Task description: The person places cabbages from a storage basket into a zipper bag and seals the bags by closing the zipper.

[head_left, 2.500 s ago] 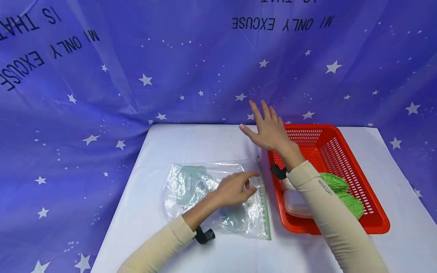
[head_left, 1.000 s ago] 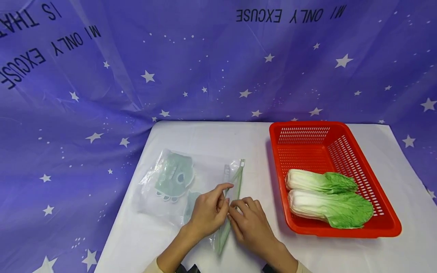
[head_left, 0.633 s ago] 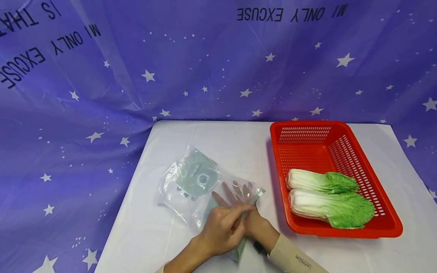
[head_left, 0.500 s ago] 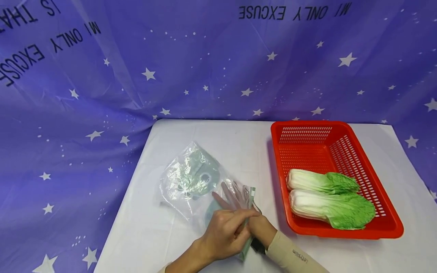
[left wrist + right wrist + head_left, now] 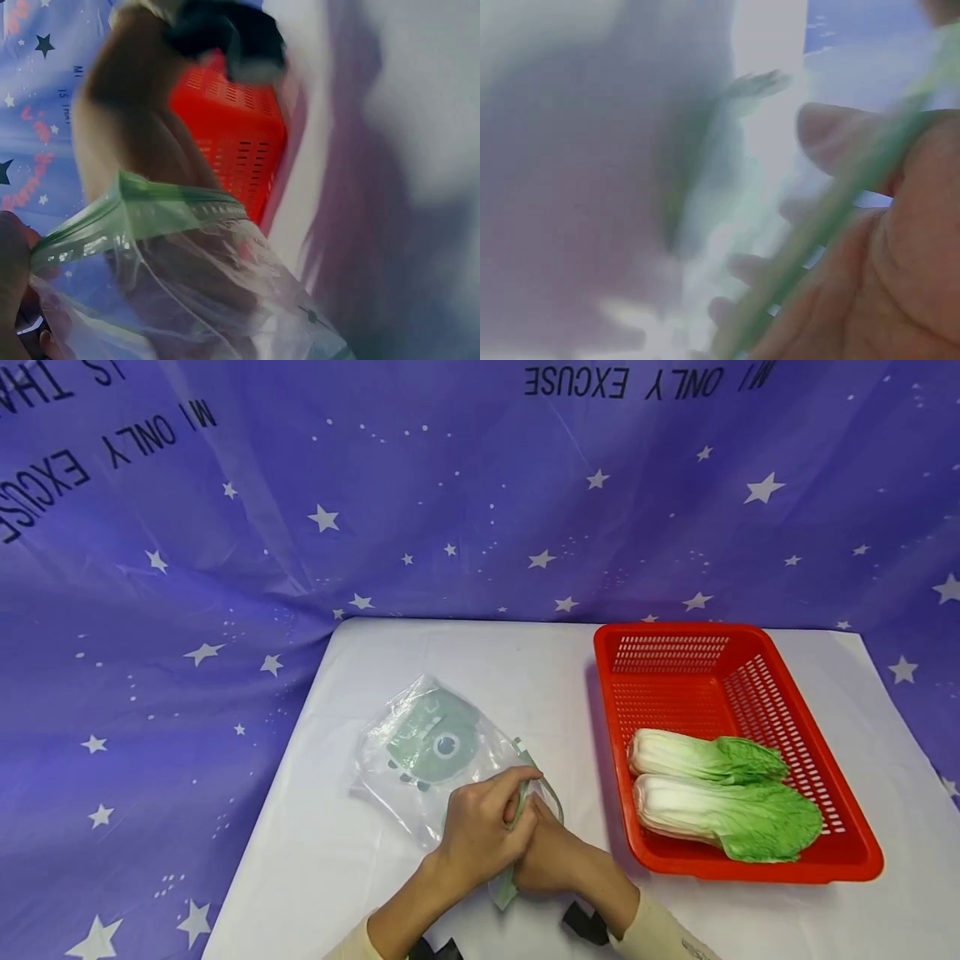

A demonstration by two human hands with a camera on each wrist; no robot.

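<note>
A clear zip bag point(image 5: 420, 810) with a green zipper strip and a pale green cartoon print lies on the white table. My left hand point(image 5: 483, 827) pinches the green edge at its mouth; in the left wrist view, fingertips point(image 5: 15, 262) grip the strip. My right hand point(image 5: 551, 847) reaches into the mouth, its fingers partly hidden behind the left hand. In the right wrist view the green strip point(image 5: 840, 202) crosses that hand, and its extended fingers point(image 5: 829, 135) show beyond the strip, blurred through the plastic.
To the right stands a red plastic basket point(image 5: 609, 727) with perforated walls. Two Chinese cabbages, an upper one point(image 5: 690, 756) and a lower one point(image 5: 720, 814), lie side by side in it. A purple star-printed cloth point(image 5: 450, 485) hangs behind the white table point(image 5: 510, 652).
Both hands came together at the bag's mouth, and the right hand slid inside. The bag turned and its mouth opened. Since half a second ago, the right hand has drawn back toward the mouth.
</note>
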